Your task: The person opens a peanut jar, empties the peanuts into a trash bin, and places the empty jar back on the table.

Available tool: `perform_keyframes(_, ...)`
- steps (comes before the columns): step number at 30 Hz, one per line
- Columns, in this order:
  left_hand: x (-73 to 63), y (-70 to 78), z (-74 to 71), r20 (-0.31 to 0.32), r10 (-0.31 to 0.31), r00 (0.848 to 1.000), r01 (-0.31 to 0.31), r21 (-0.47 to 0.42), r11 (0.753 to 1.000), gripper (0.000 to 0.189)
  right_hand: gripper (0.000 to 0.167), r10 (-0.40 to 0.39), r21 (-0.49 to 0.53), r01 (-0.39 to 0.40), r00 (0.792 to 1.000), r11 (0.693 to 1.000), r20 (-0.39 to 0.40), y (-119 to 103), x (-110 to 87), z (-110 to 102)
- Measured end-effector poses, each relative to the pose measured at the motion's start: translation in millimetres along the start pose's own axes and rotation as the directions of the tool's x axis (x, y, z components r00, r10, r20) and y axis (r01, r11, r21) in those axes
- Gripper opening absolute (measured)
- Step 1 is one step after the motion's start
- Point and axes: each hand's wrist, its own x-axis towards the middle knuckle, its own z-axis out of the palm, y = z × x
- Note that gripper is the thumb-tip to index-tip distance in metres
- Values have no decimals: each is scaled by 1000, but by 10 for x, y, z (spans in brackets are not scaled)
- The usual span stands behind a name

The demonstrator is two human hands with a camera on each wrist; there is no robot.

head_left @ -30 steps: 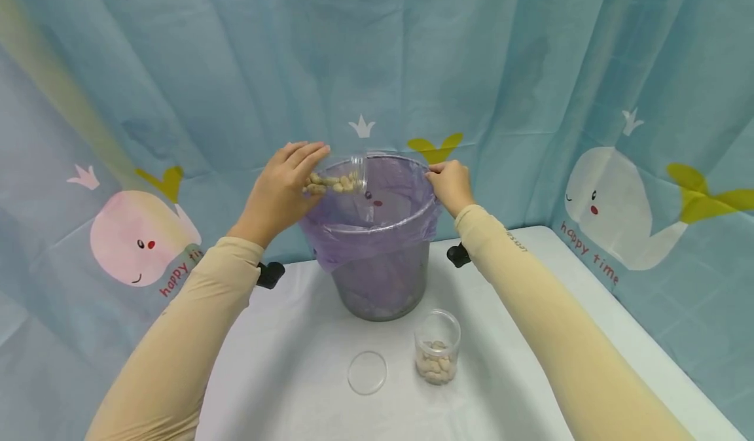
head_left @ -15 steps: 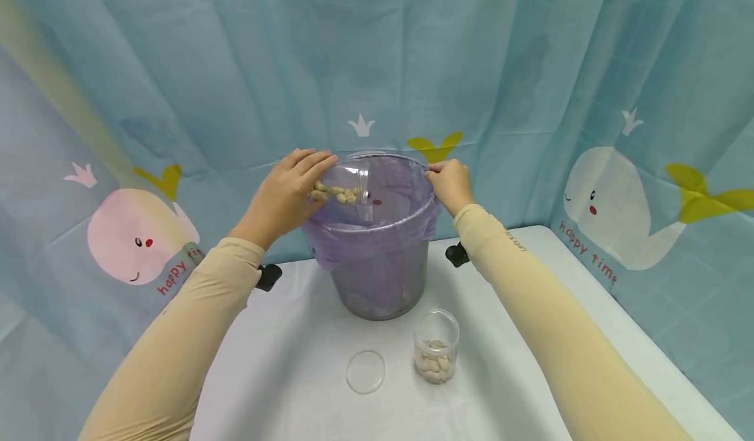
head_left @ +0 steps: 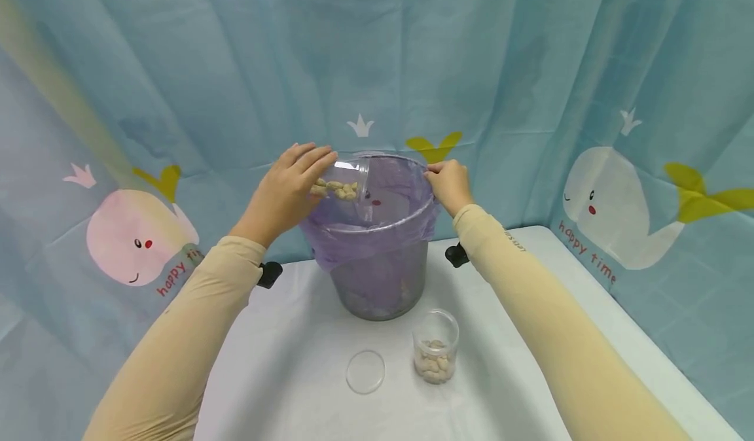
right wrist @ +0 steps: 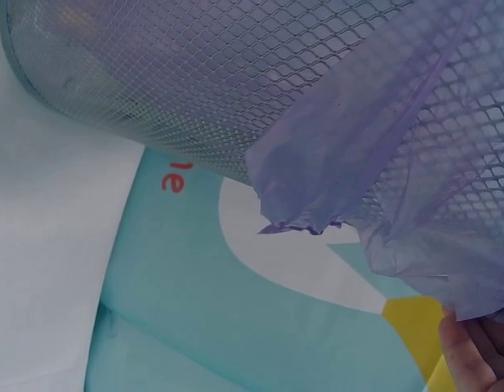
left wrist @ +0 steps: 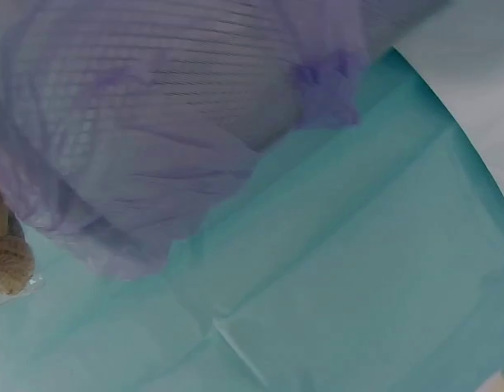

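Note:
My left hand (head_left: 288,192) grips a clear plastic jar (head_left: 350,166) lying on its side over the left rim of a mesh bin (head_left: 383,284), its mouth facing right. Peanuts (head_left: 344,191) lie along the lower side of that jar; a few of them show at the edge of the left wrist view. A purple bin liner (head_left: 365,248) lines the bin and is folded over the rim. On the right side, my right hand (head_left: 452,184) pinches the liner at the rim. In the right wrist view, its fingers (right wrist: 464,351) lie against the liner's edge.
In front of the bin, a second clear jar (head_left: 436,333) stands upright with peanuts in its bottom. Left of it, a round clear lid (head_left: 366,371) lies flat on the white table (head_left: 294,375). A blue printed curtain (head_left: 448,55) hangs behind and around.
Over the second, the jar in my left hand has shifted slightly right over the bin, and the peanuts in it have moved. My right hand stays at the rim.

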Motion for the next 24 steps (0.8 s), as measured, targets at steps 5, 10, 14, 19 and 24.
perform_keyframes(5, -26, 42, 47, 50, 8, 999, -9, 6, 1000, 70, 32, -1, 2, 1, 1000, 1000, -6, -1, 2, 7)
perform_keyframes(10, -22, 62, 61, 72, 7, 997, -7, -2, 1000, 69, 32, 4, 10, -4, 1000, 1000, -2, -5, -7, -2)
perform_keyframes(14, 29, 54, 51, 1, -10, 1000, 10, -3, 1000, 65, 32, -1, 7, 1, 1000, 1000, -6, -8, -6, -14)
perform_keyframes(19, 35, 77, 89, 61, -2, 998, 2, -2, 1000, 68, 32, -12, 5, 12, 1000, 1000, -7, -27, -5, -22)
perform_keyframes(24, 8, 97, 123, 81, 2, 997, -2, -8, 1000, 68, 33, -12, 6, 12, 1000, 1000, 2, -24, -8, -8)
